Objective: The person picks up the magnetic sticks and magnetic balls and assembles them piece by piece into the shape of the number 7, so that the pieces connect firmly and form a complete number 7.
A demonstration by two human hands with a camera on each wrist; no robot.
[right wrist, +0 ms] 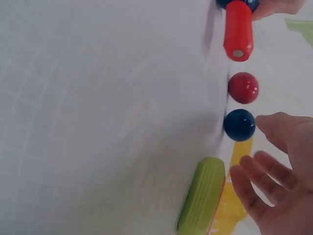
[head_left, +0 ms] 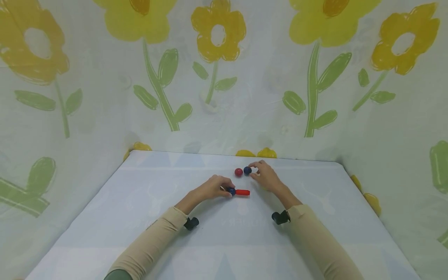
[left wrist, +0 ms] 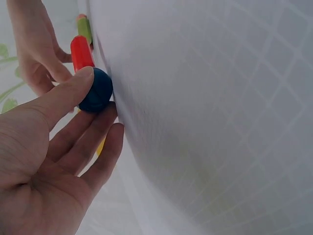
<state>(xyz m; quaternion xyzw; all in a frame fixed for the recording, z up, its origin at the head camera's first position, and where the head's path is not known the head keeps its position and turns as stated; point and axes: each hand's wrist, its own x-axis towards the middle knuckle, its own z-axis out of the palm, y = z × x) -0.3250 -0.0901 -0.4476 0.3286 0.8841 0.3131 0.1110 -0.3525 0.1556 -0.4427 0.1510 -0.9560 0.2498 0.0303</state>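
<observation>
My left hand (head_left: 215, 187) pinches a dark blue ball (left wrist: 97, 90) between thumb and fingertips, low over the table. A short red stick (head_left: 242, 192) sticks out from this ball to the right. Farther back, a red ball (head_left: 238, 172) and a second dark blue ball (head_left: 247, 170) lie side by side on the table. My right hand (head_left: 267, 177) is at the second blue ball, its thumb (right wrist: 269, 126) close beside it and its other fingers spread; contact is unclear. Near those fingers lies a ridged green stick (right wrist: 201, 196), hidden in the head view.
The white table (head_left: 238, 241) ends at the back against a hanging cloth (head_left: 252, 93) printed with yellow flowers. The cloth also closes off both sides. A black wrist-worn device (head_left: 280, 217) sits under the right wrist, with a similar device (head_left: 191, 223) under the left.
</observation>
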